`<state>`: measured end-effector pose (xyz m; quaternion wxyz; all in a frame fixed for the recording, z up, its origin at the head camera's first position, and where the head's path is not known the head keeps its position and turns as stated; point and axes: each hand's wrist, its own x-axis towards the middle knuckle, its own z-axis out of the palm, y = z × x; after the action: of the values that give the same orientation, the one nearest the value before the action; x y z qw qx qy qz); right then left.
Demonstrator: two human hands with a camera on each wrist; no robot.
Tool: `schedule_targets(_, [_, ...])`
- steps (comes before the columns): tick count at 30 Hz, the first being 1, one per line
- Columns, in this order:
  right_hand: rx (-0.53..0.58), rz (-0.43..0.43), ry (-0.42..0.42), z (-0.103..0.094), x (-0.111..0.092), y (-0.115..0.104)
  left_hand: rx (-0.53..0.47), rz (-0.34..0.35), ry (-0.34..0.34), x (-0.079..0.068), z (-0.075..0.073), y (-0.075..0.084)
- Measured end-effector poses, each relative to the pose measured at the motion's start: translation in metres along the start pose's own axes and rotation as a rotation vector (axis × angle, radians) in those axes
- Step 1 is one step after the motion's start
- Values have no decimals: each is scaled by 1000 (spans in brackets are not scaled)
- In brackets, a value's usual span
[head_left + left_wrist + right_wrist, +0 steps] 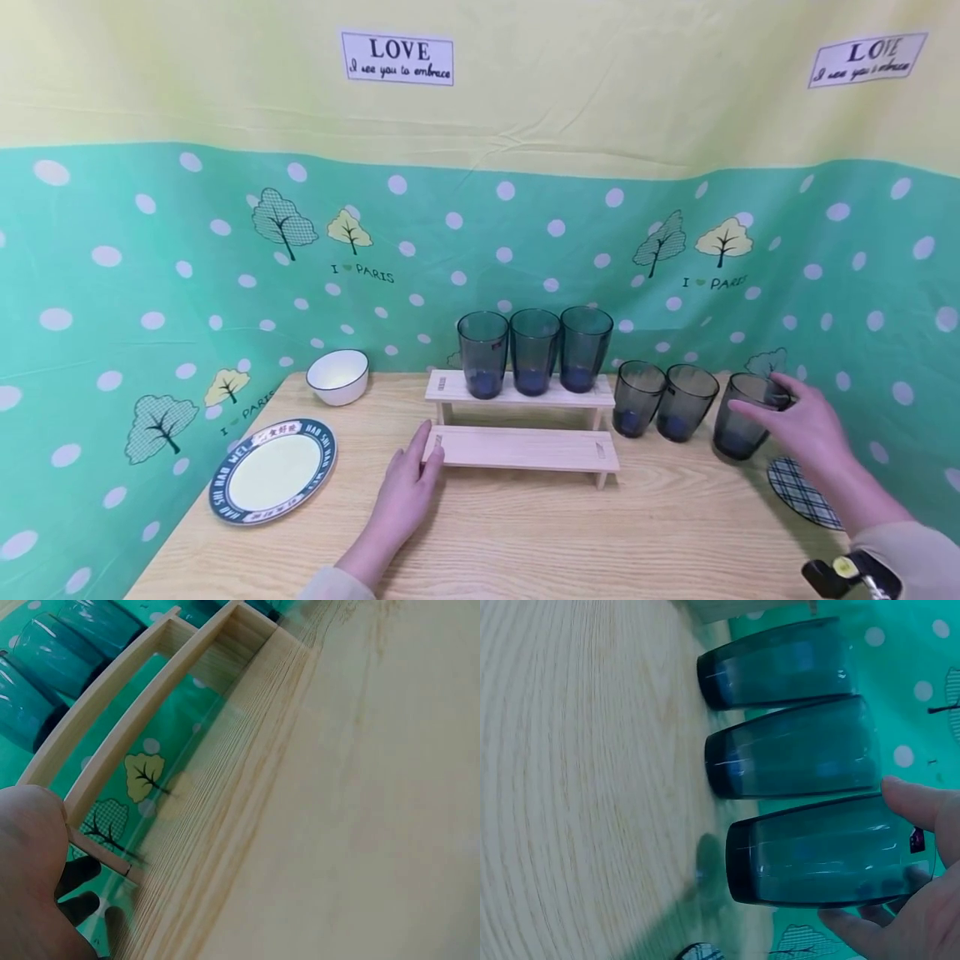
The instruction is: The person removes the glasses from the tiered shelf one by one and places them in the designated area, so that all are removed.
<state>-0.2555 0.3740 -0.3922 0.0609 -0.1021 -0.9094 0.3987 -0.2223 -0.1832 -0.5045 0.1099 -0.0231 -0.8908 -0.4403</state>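
Observation:
My right hand (806,421) grips a dark smoky glass (738,437) near its rim, thumb on one side and fingers on the other. In the right wrist view, that glass (817,851) shows a small label by the rim; its base seems slightly off the table. Beside it stand two like glasses, a middle one (684,404) and one nearer the rack (637,400). My left hand (401,487) touches the left end of a two-step wooden rack (517,450), its fingers fairly straight. Three more glasses (534,354) stand upright in a row on the upper step.
A white bowl (337,379) stands at the back left, with a blue-rimmed plate (273,471) in front of it. A round plaid mat (798,492) lies partly under my right forearm. A dotted green cloth (420,275) hangs behind the wooden table (540,542) and at both sides.

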Motion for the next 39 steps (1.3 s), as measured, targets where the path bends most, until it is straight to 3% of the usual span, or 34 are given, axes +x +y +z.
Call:
schedule_targets(12, [19,-18,38,11,16,12,-10,0,2,0,-1,3])
schedule_targets(39, [-67,-107,69,26,14,10,-2,15,6,-1,0,2])
